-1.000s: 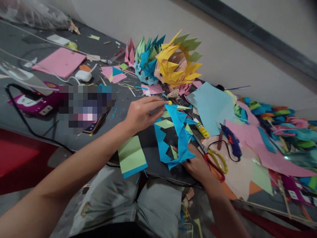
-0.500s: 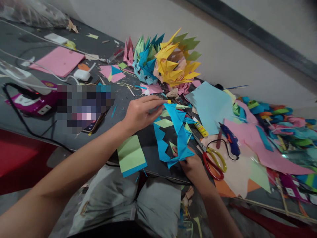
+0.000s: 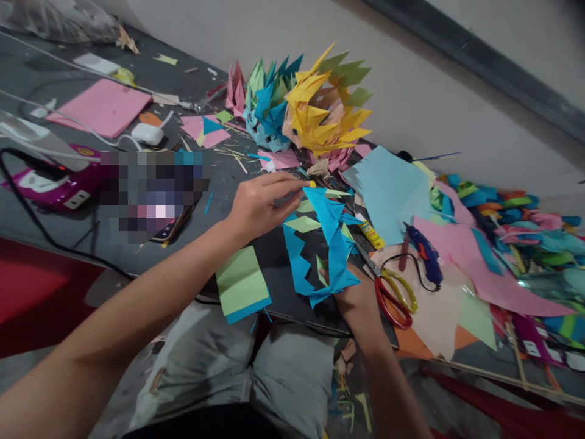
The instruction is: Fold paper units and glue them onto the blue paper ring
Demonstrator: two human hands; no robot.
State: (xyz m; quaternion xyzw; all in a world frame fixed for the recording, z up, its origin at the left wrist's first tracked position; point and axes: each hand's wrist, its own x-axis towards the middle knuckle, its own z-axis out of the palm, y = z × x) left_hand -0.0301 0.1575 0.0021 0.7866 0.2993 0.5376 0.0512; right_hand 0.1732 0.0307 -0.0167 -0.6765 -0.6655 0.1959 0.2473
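My right hand [image 3: 354,299] grips the near right side of a ring of folded blue paper [image 3: 336,253] with pointed spikes and pale green pieces. Part of its fingers is hidden behind the paper. At the ring's far end, my left hand [image 3: 262,204] pinches a small yellow object [image 3: 312,184] between its fingertips, too small to name. A yellow glue tube [image 3: 371,233] lies just right of the ring. Below my left forearm rests a stack of green and blue paper [image 3: 242,280] at the table edge.
Scissors [image 3: 393,292] and a blue glue gun [image 3: 425,251] lie right, on coloured sheets. Spiky paper crowns, one yellow [image 3: 315,116], stand behind. A phone [image 3: 171,225], pink sheets [image 3: 103,108] and a purple power strip [image 3: 68,189] with cables occupy the left.
The camera view has shifted slightly. Both hands keep their holds, and the blue paper ring stays almost where it was, with only a slight tilt.
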